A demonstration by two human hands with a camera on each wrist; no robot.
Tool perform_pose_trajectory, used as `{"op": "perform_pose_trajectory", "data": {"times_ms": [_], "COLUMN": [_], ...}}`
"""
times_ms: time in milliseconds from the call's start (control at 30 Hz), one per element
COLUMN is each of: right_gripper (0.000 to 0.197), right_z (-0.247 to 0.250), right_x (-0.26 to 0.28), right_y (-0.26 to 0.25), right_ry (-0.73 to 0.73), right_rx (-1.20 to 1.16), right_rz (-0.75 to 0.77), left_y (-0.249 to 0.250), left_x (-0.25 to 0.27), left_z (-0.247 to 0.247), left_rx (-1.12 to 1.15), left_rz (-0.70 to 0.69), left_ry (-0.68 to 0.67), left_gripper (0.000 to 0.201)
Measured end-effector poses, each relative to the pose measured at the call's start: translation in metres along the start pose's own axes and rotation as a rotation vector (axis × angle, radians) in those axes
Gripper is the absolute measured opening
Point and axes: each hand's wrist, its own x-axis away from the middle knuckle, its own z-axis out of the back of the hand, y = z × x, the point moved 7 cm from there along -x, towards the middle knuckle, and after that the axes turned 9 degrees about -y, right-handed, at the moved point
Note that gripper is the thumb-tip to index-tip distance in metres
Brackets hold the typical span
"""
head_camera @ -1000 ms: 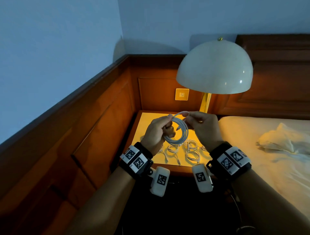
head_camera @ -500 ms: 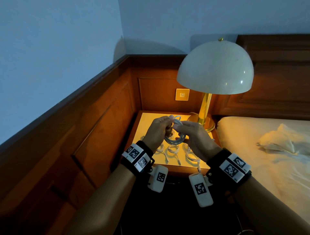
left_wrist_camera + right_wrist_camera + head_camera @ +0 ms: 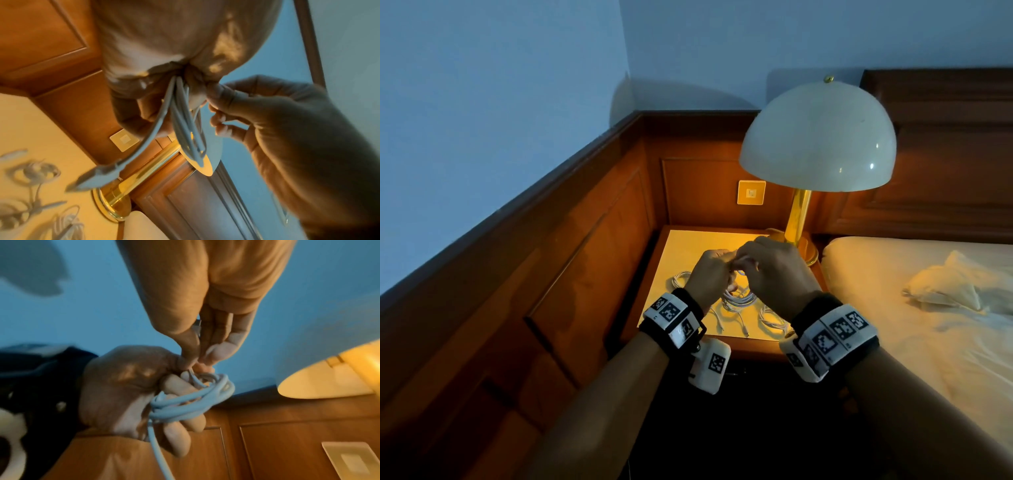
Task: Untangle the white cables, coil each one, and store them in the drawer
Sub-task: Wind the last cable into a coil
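Gripping a coiled cable (image 3: 191, 402) at frame centre, the left hand (image 3: 710, 274) curls round its loops above the table (image 3: 681, 246). The right hand (image 3: 774, 270) pinches the cable's end. Other cables (image 3: 770, 317) lie on the table below.

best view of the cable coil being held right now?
Right wrist. The coil fills the frame centre, its loops gripped by the left hand while the right hand pinches one end. Left wrist sees the loops edge-on. Head view hides most of it behind both hands.
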Motion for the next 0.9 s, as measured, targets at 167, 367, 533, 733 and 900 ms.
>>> {"op": "perform_pose_trajectory", "data": {"times_ms": [167, 367, 533, 733, 900], "right_gripper": [0.006, 0.013, 0.011, 0.015, 0.02], "right_z": [0.022, 0.009, -0.002, -0.019, -0.034], "right_x": [0.007, 0.012, 0.012, 0.017, 0.024], "right_y": [0.034, 0.026, 0.025, 0.045, 0.039], "right_ry": [0.336, 0.142, 0.056, 0.142, 0.127], "right_rx": [-0.45, -0.022, 0.231, -0.907, -1.507], "right_rz": [-0.241, 0.051, -0.016, -0.533, -0.678], "left_y": [-0.012, -0.025, -0.015, 0.013, 0.032], "left_x": [0.003, 0.003, 0.005, 0.01, 0.012], "left_z": [0.001, 0.027, 0.021, 0.013, 0.014], "left_rx": [0.104, 0.393, 0.539, 0.305, -0.072], "left_rz": [0.04, 0.039, -0.017, -0.12, -0.201], "left_ry": [-0.016, 0.041, -0.059, -0.093, -0.062], "left_gripper": [0.042, 0.042, 0.041, 0.047, 0.037]}}
